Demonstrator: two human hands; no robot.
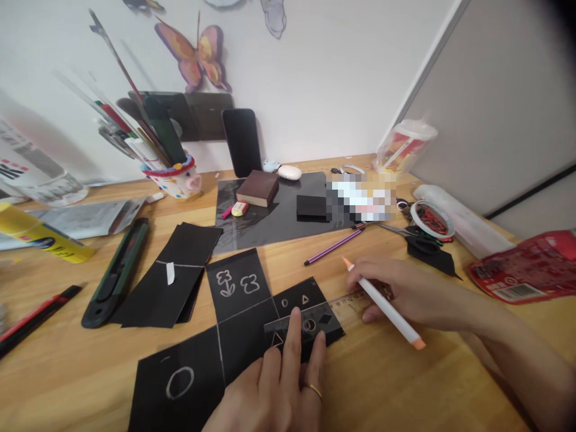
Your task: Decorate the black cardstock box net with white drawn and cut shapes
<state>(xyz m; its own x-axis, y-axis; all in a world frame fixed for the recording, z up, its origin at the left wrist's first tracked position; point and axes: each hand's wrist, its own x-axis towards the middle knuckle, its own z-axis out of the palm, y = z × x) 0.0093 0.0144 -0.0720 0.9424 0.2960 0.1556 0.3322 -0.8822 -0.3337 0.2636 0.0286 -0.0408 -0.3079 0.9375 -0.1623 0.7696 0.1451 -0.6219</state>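
Black paper (155,393) lies on the wooden table, divided by pale lines, with a circle, flower-like outlines and small shapes drawn on it. Across its right part rests a clear ruler (348,305) with cut-out shapes, partly hidden by my fingers. My left hand (274,387) presses down on the ruler with its fingers spread. To the right, my right hand (400,288) is closed around a white marker (389,312) with an orange tip, which points up and left. The marker's tip is apart from the paper.
A cutter knife (117,273) and several black paper pieces (157,294) lie left. A purple pen (333,247), scissors (423,240) and a red packet (524,267) lie right. A brush cup (173,180) and phone (242,143) stand by the wall.
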